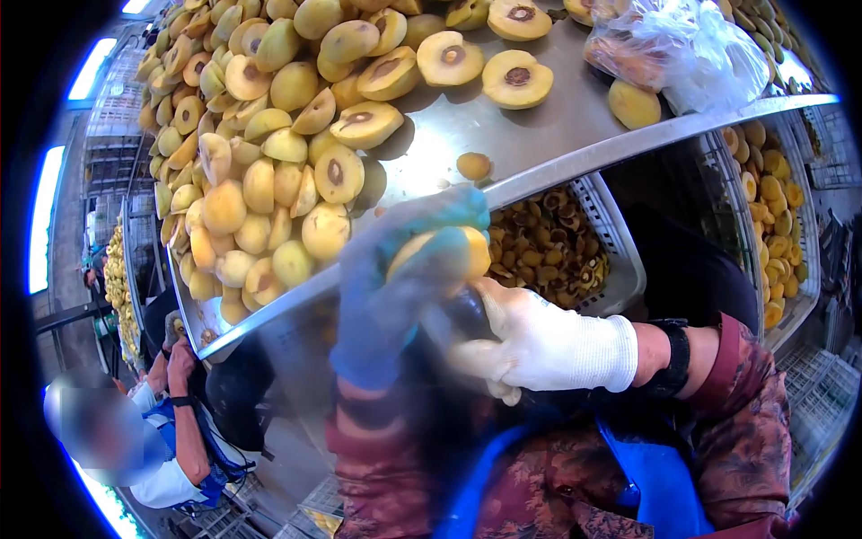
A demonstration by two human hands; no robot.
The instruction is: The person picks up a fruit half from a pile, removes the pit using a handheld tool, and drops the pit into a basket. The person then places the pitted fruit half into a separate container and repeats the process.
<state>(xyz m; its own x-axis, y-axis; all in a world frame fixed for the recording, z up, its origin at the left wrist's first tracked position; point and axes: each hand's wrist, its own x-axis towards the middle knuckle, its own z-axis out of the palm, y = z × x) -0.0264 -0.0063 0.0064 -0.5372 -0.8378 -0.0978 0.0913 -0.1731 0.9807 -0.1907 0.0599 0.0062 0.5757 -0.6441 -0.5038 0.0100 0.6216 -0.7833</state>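
My left hand, in a grey-blue and teal glove, is closed around a yellow peach half just off the metal table's front edge. Close below the fruit, my right hand in a white knit glove is closed on a dark-handled tool. Motion blurs that tool, and its working end cannot be made out. A large heap of halved yellow peaches covers the table's left part, several with brown pits or pit hollows showing on their cut faces.
A raised rim edges the metal table. Below it stands a white crate of small brownish fruit pieces. A clear plastic bag lies back right, by a single peach. Another crate holds peaches at right. Another person works at left.
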